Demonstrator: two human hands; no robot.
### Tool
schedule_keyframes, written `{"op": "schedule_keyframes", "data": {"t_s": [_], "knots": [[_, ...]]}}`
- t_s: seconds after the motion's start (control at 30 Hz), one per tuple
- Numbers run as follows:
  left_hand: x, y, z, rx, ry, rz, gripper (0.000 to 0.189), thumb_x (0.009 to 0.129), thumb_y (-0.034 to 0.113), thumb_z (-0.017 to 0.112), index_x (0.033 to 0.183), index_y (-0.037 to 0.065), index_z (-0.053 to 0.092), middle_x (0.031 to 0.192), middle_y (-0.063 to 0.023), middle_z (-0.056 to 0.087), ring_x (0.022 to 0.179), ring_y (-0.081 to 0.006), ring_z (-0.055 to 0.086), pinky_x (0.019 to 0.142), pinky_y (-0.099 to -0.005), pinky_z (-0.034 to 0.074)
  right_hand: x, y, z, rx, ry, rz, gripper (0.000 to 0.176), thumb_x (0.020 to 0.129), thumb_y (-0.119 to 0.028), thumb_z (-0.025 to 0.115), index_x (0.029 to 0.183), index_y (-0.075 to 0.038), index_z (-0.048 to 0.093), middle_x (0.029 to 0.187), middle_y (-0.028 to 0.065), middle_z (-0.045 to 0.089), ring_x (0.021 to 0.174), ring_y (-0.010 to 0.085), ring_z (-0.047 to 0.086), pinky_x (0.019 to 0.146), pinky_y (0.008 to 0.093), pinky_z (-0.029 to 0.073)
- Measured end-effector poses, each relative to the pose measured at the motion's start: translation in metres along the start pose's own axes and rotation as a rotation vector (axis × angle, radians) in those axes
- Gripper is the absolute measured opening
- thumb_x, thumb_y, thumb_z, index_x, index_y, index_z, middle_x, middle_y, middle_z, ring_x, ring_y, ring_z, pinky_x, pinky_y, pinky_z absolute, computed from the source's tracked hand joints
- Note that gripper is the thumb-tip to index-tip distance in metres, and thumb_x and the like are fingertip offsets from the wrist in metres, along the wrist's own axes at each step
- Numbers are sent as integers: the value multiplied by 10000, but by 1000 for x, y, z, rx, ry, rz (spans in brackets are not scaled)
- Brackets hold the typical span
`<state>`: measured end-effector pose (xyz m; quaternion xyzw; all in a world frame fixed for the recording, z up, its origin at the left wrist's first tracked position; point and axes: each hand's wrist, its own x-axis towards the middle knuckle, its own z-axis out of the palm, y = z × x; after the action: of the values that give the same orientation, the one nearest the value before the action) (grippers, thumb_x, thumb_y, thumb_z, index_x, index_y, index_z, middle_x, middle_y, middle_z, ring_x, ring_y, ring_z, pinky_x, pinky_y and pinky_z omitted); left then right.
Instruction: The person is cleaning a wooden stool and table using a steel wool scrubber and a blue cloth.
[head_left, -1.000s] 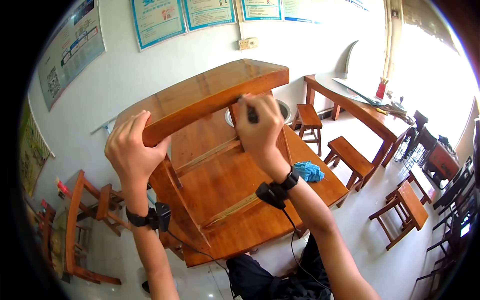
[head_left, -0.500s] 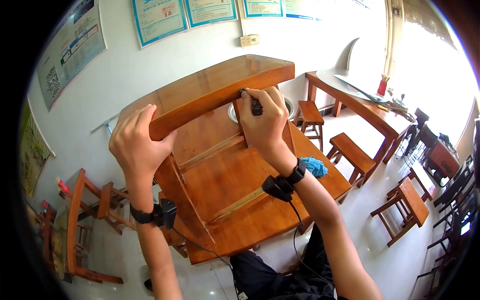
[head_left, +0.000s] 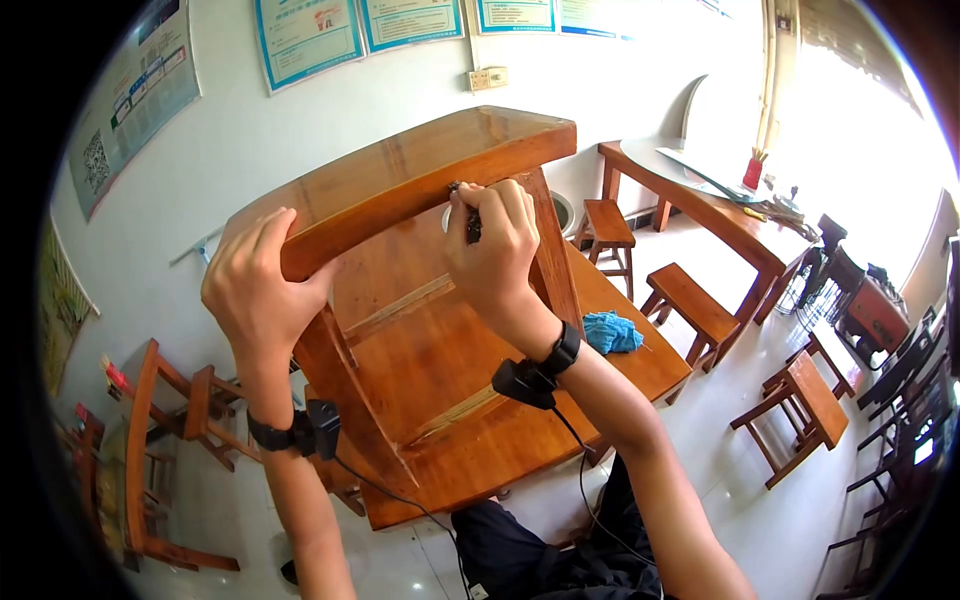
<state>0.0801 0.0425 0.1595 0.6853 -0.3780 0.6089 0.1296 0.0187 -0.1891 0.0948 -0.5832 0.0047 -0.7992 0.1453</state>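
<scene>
A brown wooden piece of furniture [head_left: 400, 185], with a thick top board and two side boards, stands tilted on a wooden table [head_left: 650, 375]. My left hand [head_left: 262, 285] grips the left end of the thick board, fingers over the top and thumb underneath. Pressed to the board's lower edge, right of its middle, my right hand [head_left: 495, 240] is closed around a dark, shiny crumpled wad [head_left: 473, 226], which looks like a scourer. My fingers hide most of it. A blue cloth [head_left: 612, 332] lies on the table to the right of my right hand.
Wooden stools [head_left: 693, 300] stand on the right. Behind them is a long table [head_left: 720, 235] bearing a red cup [head_left: 753, 170] and other items. A wooden frame [head_left: 140, 470] stands at left. Cables [head_left: 405, 497] trail from devices strapped to both wrists.
My right hand has slid a little left along the board's lower edge with the dark wad. My left hand keeps its grip. The whole view has shifted slightly.
</scene>
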Motion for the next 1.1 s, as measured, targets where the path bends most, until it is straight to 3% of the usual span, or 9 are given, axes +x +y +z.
{"op": "schedule_keyframes", "data": {"t_s": [0.07, 0.13, 0.33, 0.53, 0.63, 0.77, 0.9, 1.03, 1.1], "knots": [[0, 0, 0, 6, 11, 9, 483, 660, 310, 959, 1055, 99, 780, 953, -70, 786, 849, -289, 751, 750, -380, 588, 5, 7, -8, -13, -55, -81, 111, 815, 37, 741, 852, -20, 653, 812, 119, 585, 781, 337, 590, 754, 436, 472], [0, 1, 0, -3, 16, 11, 482, 665, 315, 957, 1059, 100, 781, 960, -71, 788, 855, -289, 751, 757, -381, 587, 10, 21, -11, -19, -42, -16, 108, 820, 39, 730, 845, -21, 644, 806, 127, 575, 769, 340, 580, 737, 442, 463], [0, 0, 0, 1, 10, -2, 481, 666, 319, 957, 1056, 100, 780, 963, -71, 788, 857, -292, 750, 758, -384, 586, -3, -9, -1, 1, -42, -99, 104, 825, 41, 764, 855, -25, 690, 796, 110, 628, 742, 307, 611, 720, 409, 479], [0, 0, 0, -9, 8, -5, 495, 666, 326, 959, 1069, 103, 777, 957, -71, 787, 850, -294, 749, 755, -385, 586, -2, -5, 1, -9, -6, 60, 105, 841, 39, 745, 862, -24, 663, 817, 114, 604, 769, 317, 587, 745, 435, 449], [0, 1, -1, 0, -13, -16, 500, 667, 333, 960, 1073, 106, 779, 954, -69, 787, 844, -292, 750, 752, -384, 586, -5, -11, 2, 12, -26, -52, 73, 860, 31, 760, 890, 7, 698, 810, 126, 635, 735, 318, 606, 695, 411, 484], [1, 1, -2, -1, -7, -4, 498, 667, 342, 961, 1066, 105, 781, 949, -68, 786, 839, -291, 749, 749, -384, 587, 0, 9, -6, -30, -16, 62, 99, 836, 42, 773, 896, 2, 704, 810, 120, 632, 751, 311, 613, 713, 399, 488], [0, 0, 1, -3, 9, -5, 499, 665, 349, 962, 1063, 106, 783, 942, -68, 786, 834, -290, 749, 746, -383, 586, -7, -10, 2, 51, -41, -66, 120, 847, 51, 732, 852, -25, 639, 819, 130, 578, 765, 322, 572, 732, 435, 439], [-1, 0, 1, 5, 1, -6, 498, 660, 345, 963, 1060, 107, 786, 937, -66, 785, 831, -288, 748, 745, -381, 586, 0, 6, -5, -13, -26, 40, 109, 859, 43, 725, 838, -14, 634, 814, 122, 555, 762, 312, 567, 732, 422, 442], [0, 3, -1, 4, 2, -22, 498, 656, 343, 963, 1056, 107, 786, 936, -64, 785, 832, -287, 748, 746, -381, 586, -11, -5, 5, -33, -16, -24, 109, 853, 45, 746, 852, -14, 654, 805, 116, 580, 744, 304, 577, 714, 411, 450]]}}
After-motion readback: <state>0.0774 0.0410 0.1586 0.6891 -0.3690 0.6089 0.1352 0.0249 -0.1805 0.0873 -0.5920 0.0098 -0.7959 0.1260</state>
